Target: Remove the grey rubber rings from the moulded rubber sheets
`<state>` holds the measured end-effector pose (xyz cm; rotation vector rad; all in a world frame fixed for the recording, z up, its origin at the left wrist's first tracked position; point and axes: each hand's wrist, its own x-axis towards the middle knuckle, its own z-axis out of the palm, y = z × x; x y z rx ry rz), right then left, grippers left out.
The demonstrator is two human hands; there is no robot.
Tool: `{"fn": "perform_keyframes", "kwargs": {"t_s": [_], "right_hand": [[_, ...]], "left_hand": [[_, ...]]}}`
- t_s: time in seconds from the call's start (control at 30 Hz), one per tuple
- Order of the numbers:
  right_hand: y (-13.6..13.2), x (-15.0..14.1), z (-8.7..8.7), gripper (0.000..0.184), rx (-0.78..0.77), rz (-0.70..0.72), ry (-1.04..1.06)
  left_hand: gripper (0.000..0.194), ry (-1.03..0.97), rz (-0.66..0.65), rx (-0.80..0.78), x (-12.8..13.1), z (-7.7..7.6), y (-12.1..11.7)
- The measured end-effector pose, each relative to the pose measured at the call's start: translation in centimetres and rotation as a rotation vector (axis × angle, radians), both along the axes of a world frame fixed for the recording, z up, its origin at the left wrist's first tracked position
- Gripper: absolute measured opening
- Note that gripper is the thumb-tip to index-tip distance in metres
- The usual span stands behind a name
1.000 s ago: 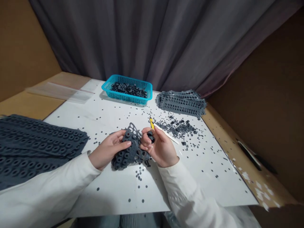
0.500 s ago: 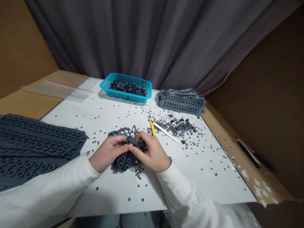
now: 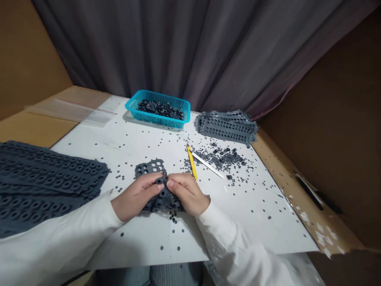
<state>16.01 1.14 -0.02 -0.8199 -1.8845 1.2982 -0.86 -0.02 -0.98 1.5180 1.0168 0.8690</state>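
Both hands grip one dark grey rubber sheet (image 3: 154, 204) of moulded rings, close together over the middle of the white board. My left hand (image 3: 133, 196) pinches a ring part of it between thumb and fingers. On the other side, my right hand (image 3: 190, 194) is closed on the same sheet, thumb tip almost meeting the left thumb. The sheet's far end shows open holes beyond the fingers, while rings fill its near end. What lies under the fingertips is hidden.
Ring sheets (image 3: 53, 182) are stacked at left. A blue basket (image 3: 157, 119) holds small dark parts. Punched sheets (image 3: 226, 126) lie at back right. Before them are a yellow tool (image 3: 192, 163), a white stick (image 3: 206, 165) and scattered dark discs (image 3: 229, 159). Black-handled tools (image 3: 309, 190) lie far right.
My right hand has drawn slightly down and its fingers have curled in. The stretched strip that stood up between the hands no longer shows. The sheet's far end is more exposed.
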Motion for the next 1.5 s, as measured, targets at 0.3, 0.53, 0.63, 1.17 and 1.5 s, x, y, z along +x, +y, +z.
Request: {"fn": "perform_keyframes", "kwargs": {"t_s": [0.3,0.53,0.63,1.17,1.5], "right_hand": [[1.4,-0.9,-0.8,0.037,-0.22,-0.326,0.589],[1.1,2.3,1.6,0.024,0.148,-0.389,0.304],[0.5,3.2,2.5,0.022,0.433,-0.394,0.063],[0.6,1.3,1.2,0.026,0.675,0.03,-0.59],[0.1,0.3,0.5,0.03,0.281,-0.026,-0.074]], "left_hand": [[0.029,-0.454,0.311,-0.436,0.3,0.5,0.3],[0.023,-0.115,0.099,-0.204,0.3,0.0,0.9],[0.027,0.021,0.086,-0.132,0.5,0.3,0.7],[0.026,0.36,-0.181,0.28,-0.4,1.6,0.4],[0.033,0.06,-0.224,0.143,-0.5,1.0,0.8]]}}
